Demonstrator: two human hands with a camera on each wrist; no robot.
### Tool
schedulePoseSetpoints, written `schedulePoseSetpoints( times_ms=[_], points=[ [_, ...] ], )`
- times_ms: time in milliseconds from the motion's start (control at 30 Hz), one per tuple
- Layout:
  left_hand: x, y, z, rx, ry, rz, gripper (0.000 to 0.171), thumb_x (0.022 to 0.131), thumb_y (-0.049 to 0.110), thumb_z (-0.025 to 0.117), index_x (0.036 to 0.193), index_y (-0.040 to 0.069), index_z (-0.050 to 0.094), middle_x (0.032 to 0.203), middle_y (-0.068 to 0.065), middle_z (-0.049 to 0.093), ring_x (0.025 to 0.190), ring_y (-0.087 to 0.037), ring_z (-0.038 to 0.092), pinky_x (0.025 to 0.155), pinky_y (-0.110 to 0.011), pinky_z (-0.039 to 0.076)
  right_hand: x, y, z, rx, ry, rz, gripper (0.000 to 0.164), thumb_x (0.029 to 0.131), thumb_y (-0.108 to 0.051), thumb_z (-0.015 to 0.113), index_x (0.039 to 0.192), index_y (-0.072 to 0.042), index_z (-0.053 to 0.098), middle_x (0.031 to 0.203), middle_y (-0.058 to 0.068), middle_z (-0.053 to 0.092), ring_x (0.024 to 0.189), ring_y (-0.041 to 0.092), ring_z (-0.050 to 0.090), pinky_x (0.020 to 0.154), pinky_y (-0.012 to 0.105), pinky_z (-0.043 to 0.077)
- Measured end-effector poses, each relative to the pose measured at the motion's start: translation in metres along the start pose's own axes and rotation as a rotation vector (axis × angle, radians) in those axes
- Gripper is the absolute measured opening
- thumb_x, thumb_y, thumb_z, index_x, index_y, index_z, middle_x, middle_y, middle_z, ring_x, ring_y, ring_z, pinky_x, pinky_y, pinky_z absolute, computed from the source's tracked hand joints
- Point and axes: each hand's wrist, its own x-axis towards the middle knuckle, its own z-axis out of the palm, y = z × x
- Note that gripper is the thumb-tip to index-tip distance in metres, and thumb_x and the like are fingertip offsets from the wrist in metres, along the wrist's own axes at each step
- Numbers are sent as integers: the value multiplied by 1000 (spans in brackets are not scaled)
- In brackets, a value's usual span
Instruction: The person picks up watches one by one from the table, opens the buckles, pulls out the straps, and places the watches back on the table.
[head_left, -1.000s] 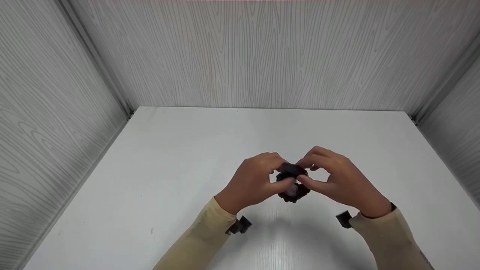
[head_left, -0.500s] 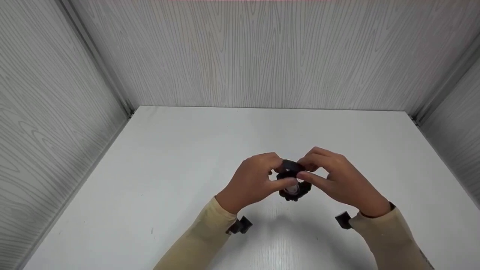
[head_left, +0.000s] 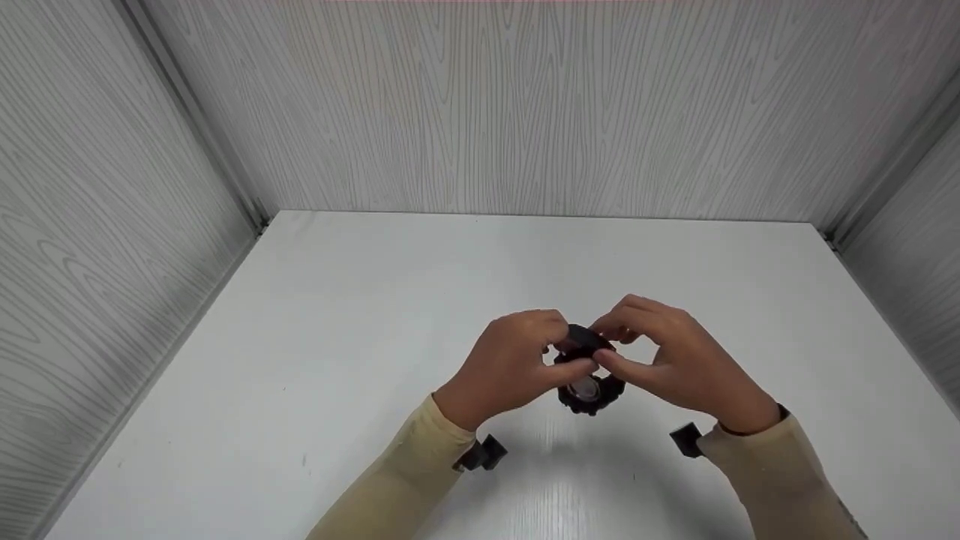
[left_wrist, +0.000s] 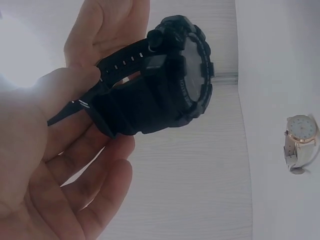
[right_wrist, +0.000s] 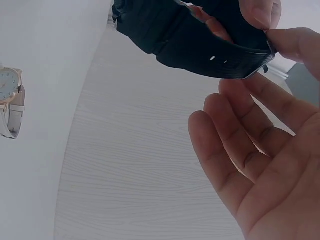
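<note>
A black wristwatch (head_left: 589,405) with a chunky ribbed case is held above the table, its strap bent into a loop. My left hand (head_left: 514,360) pinches one side of the strap between thumb and fingers. On the other side, my right hand (head_left: 667,349) pinches the strap with thumb and forefinger. Seen from the left wrist, the strap (left_wrist: 122,62) shows a row of holes, and the round case faces away from the left palm. The right wrist view shows the strap end (right_wrist: 250,62) at the right fingertips, the other right fingers extended below it.
A second watch (left_wrist: 301,129) with a white dial, gold rim and pale strap lies on the white surface in both wrist views. The white table (head_left: 337,315) is bordered by wood-grain panels (head_left: 480,105) at the back and sides. Small dark wrist mounts (head_left: 686,440) stick out from the sleeves.
The watch has tipped slightly, its case hanging a little lower and the top of the strap loop shifting between the fingers. Both hands stay nearly in place and keep their pinch.
</note>
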Motion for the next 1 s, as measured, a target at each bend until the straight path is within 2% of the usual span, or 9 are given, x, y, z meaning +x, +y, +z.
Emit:
schedulePoseSetpoints(
  times_ms=[433, 667, 1000],
  points=[
    [-1, 0, 3, 57, 7, 22, 26, 92, 29, 80, 76, 12, 68, 79, 5, 67, 72, -6, 58, 62, -17, 43, 0, -3, -1, -18, 18, -34, 22, 87, -8, 83, 104, -20, 76, 94, -15, 66, 84, 4, 61, 75, 22, 52],
    [-1, 1, 2, 18, 32, 26, 17, 92, 27, 80, 83, 14, 74, 81, 6, 68, 73, -5, 58, 64, -16, 43, -1, -1, -2, -6, 46, -51, 24, 87, -5, 82, 104, -21, 74, 93, -14, 65, 81, 6, 58, 73, 22, 49],
    [0, 0, 1, -33, 55, 36, 7, 94, 23, 78, 97, 17, 80, 86, 9, 72, 80, -3, 62, 71, -16, 49, -1, 0, -7, 94, 39, -15, 26, 90, 1, 77, 105, -19, 70, 99, -11, 69, 90, 8, 65, 70, 28, 57]
  ],
)
